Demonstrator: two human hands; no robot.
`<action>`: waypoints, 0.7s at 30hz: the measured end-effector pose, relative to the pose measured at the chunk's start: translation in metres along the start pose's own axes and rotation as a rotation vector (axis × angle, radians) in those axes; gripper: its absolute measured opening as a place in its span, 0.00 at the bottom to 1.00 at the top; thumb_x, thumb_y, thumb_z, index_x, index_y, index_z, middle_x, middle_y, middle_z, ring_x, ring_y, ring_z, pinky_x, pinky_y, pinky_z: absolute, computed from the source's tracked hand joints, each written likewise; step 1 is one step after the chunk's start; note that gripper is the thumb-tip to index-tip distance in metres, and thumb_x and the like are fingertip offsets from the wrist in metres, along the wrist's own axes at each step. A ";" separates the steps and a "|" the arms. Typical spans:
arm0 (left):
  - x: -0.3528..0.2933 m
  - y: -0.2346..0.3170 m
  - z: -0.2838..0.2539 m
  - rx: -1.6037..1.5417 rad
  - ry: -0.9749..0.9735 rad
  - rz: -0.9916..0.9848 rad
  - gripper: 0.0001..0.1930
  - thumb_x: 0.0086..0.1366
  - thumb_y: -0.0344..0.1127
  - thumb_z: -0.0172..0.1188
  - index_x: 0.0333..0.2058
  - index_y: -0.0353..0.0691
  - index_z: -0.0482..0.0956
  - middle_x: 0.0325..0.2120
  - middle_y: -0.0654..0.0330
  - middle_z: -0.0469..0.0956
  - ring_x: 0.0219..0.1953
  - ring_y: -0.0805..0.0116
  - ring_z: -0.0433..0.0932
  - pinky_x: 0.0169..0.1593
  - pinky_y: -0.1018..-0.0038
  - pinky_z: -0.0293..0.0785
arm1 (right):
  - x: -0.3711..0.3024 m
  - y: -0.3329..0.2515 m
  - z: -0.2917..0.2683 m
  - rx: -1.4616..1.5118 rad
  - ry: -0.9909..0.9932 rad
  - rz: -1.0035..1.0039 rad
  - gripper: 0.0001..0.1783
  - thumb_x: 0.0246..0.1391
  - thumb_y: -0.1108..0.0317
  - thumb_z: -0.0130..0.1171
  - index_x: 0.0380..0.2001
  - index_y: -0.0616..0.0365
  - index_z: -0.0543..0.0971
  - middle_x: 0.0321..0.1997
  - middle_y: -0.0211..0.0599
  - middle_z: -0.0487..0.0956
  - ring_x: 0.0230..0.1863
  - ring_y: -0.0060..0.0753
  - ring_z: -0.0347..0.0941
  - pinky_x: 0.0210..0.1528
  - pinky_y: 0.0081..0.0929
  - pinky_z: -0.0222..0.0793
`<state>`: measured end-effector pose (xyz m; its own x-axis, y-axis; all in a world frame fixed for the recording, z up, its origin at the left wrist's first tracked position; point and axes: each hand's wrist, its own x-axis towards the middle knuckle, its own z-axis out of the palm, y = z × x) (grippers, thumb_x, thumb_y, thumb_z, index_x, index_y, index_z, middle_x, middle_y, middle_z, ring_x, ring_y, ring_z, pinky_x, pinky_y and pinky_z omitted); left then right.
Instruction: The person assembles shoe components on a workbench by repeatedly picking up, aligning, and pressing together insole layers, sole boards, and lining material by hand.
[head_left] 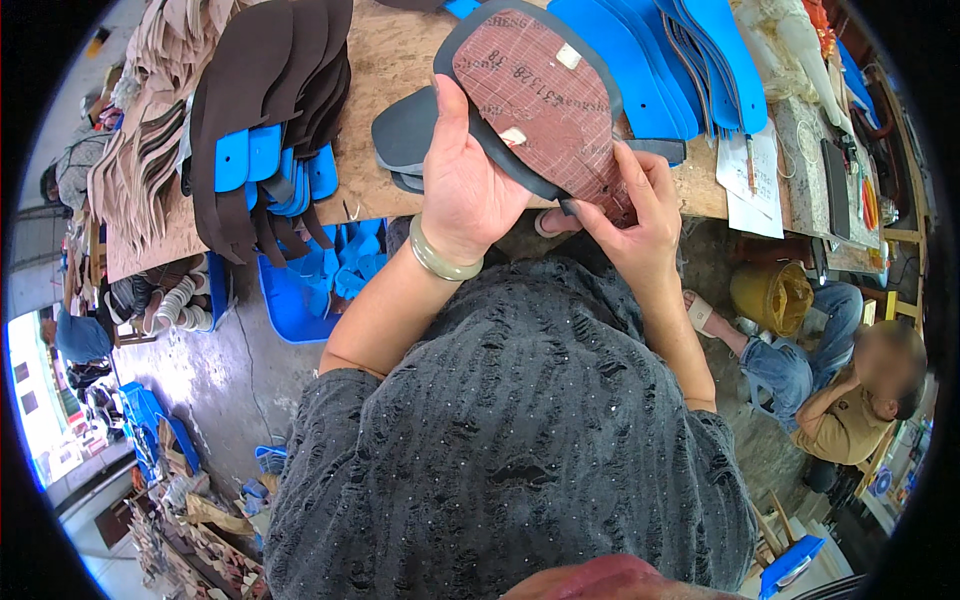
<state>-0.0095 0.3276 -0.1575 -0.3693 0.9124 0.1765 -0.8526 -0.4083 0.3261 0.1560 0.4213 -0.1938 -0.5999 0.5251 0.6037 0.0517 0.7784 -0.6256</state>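
Observation:
A shoe insole (535, 85) with a reddish-brown, printed underside and a dark grey edge is held up over the table's near edge. My left hand (468, 185) is closed on its left side, thumb along the edge and palm turned up beneath it. At the narrow lower end, my right hand (635, 205) pinches the insole between thumb and fingers. Two small whitish patches show on the brown face. Behind my left hand lies a small stack of dark grey insoles (405, 135).
Dark brown insoles (255, 70) with blue ends and beige cut pieces (140, 175) lie on the wooden table (395, 40) at left; blue insoles (640, 60) are at right. Below stands a blue bin (290, 315). A seated person (840, 390) is at right near a yellow bucket (765, 300).

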 end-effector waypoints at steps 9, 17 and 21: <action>-0.037 0.034 -0.003 0.151 0.115 -0.127 0.22 0.75 0.37 0.47 0.64 0.36 0.64 0.61 0.50 0.70 0.62 0.53 0.70 0.66 0.51 0.64 | 0.033 0.016 -0.021 0.944 -0.218 0.325 0.45 0.56 0.36 0.57 0.61 0.68 0.70 0.61 0.49 0.73 0.60 0.42 0.72 0.62 0.38 0.66; -0.012 0.076 -0.043 -0.273 0.056 -0.109 0.21 0.76 0.41 0.46 0.60 0.35 0.68 0.60 0.51 0.71 0.64 0.55 0.68 0.69 0.54 0.60 | 0.029 0.055 0.043 2.052 -0.952 0.414 0.69 0.42 0.13 0.40 0.69 0.67 0.55 0.59 0.67 0.73 0.51 0.59 0.79 0.50 0.43 0.79; -0.020 0.081 -0.077 -0.273 0.219 -0.023 0.20 0.76 0.41 0.46 0.59 0.35 0.70 0.59 0.52 0.72 0.63 0.55 0.69 0.69 0.54 0.60 | 0.032 0.059 0.029 1.530 -0.874 0.658 0.66 0.44 0.18 0.48 0.68 0.67 0.57 0.59 0.65 0.73 0.48 0.53 0.81 0.43 0.34 0.82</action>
<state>-0.0995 0.2785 -0.2060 -0.3940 0.9182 -0.0409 -0.9182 -0.3912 0.0624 0.1168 0.4741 -0.2262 -0.9932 -0.1113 0.0349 0.0456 -0.6458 -0.7621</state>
